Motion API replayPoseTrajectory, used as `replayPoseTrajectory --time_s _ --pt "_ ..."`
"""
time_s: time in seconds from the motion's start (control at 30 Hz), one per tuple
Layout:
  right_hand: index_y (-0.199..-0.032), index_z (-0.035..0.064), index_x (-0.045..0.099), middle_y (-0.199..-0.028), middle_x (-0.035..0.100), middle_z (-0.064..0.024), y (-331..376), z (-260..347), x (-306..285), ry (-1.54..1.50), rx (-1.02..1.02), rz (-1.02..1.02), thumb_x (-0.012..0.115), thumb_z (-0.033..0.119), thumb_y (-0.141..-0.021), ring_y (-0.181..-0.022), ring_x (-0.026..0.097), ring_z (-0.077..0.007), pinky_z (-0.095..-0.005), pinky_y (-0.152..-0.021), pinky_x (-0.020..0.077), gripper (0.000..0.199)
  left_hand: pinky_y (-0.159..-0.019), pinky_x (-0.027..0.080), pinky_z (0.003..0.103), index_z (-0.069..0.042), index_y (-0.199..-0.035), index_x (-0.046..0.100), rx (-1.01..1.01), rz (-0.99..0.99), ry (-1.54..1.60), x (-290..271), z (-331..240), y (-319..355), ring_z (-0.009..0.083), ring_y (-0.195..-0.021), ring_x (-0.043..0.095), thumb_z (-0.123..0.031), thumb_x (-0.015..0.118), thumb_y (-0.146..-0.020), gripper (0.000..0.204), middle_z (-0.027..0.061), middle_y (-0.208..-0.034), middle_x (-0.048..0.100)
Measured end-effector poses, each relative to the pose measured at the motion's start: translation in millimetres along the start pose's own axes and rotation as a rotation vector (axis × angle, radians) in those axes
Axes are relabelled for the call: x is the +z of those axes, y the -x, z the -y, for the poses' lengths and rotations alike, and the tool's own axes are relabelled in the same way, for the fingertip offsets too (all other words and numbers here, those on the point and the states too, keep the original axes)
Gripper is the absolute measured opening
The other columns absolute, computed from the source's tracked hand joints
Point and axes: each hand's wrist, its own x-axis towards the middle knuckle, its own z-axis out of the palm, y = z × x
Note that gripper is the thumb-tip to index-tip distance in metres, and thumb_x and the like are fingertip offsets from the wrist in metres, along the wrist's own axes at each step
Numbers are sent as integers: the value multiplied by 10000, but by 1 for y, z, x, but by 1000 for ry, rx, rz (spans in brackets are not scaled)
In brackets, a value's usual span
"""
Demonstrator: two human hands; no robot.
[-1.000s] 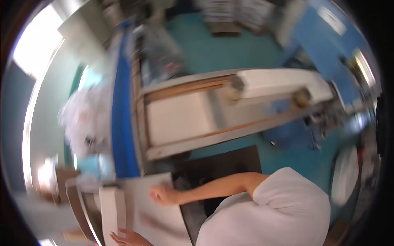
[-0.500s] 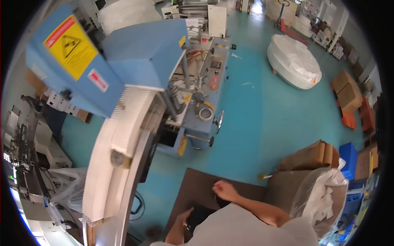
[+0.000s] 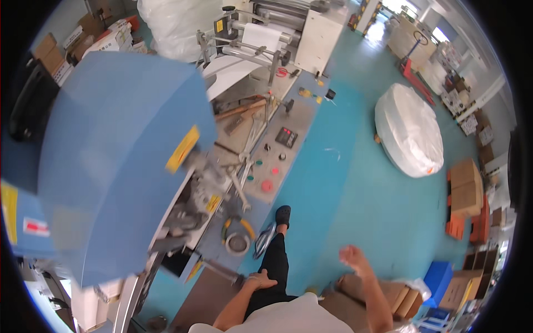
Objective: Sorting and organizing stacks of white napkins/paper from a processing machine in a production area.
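Note:
My left hand (image 3: 262, 279) hangs over my dark-trousered leg, fingers stretched and thumb apart, with nothing in it. Just beside it is a black knob (image 3: 239, 281) on a rod at the machine's near end; whether they touch, I cannot tell. My right hand (image 3: 353, 260) is out over the teal floor to the right, smeared by motion, and its fingers cannot be made out. On the blue machine bench (image 3: 259, 206) to the left lie a tape roll (image 3: 237, 243), a wrench (image 3: 240, 188) and a wooden-handled tool (image 3: 240, 110). A control panel (image 3: 286, 137) with coloured buttons runs along its edge.
A large blue machine hood (image 3: 127, 161) fills the left. White web runs over rollers (image 3: 261, 36) at the bench's far end. A plastic-wrapped bundle (image 3: 410, 130) stands right, near cartons (image 3: 465, 186) on an orange pallet. Brown bundles (image 3: 383, 297) and a blue bin (image 3: 441, 283) are close at right.
I have moved forward along the bench, and its tools and buttons appear closer. One foot is now stepped ahead. My right hand has swung outward to the right; my left is beside the knob.

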Motion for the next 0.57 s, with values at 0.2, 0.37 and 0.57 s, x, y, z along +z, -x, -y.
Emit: replayPoseTrajectory --time_s 0.2,0.37,0.57 --pt "-1120 64 599 -898 621 -23 -243 213 -6 408 -398 25 626 259 -941 -784 587 -111 -265 -689 473 267 -1089 269 595 -138 -1458 335 -98 -107 112 -123 -170 -70 452 -1383 309 -608 521 -773 851 271 -1479 346" --pt "-1164 23 578 -1053 619 -153 -329 250 -75 819 -404 126 701 234 -869 -769 648 -229 -361 -690 529 383 -1105 308 509 -106 -1478 316 -256 -117 445 -216 -233 -93 424 -1370 351 -626 549 -754 922 277 -1478 353" --pt "-1301 42 441 -1273 450 -220 -526 228 -246 919 -454 -24 752 156 -787 -875 627 -291 -388 -707 536 611 -1151 251 437 9 -1476 311 -27 -70 847 -332 -308 -146 411 -1403 290 -648 635 -692 1073 249 -1507 322"
